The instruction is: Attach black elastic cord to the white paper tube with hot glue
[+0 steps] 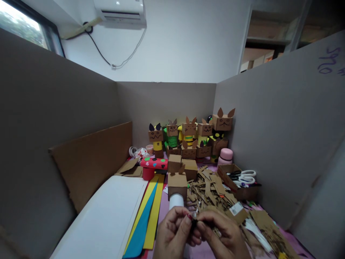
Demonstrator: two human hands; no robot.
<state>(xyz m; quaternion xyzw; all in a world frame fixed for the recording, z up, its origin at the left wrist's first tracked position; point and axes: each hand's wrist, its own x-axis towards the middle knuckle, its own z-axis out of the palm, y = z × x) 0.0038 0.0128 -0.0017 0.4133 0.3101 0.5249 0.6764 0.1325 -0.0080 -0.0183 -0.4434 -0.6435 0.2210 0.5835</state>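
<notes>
My left hand (pixel 174 233) and my right hand (pixel 222 233) meet low in the middle, fingertips pinched together. Between them is a small black piece (pixel 193 223), mostly covered by the fingers, so its kind cannot be made out. Just past my left hand, a white tube (pixel 176 200) adjoins a cardboard box head (pixel 177 185) with a pointed cardboard ear on top. Behind that sit plain cardboard boxes (pixel 189 168).
Cardboard scraps (pixel 212 187) spread on the right, by a box holding scissors (pixel 246 176) and a pink bottle (pixel 225 156). White sheets (pixel 105 216) and coloured paper (pixel 142 223) lie left. Several cardboard animal figures (pixel 189 128) stand at the back. Grey partitions (pixel 167 100) surround the table.
</notes>
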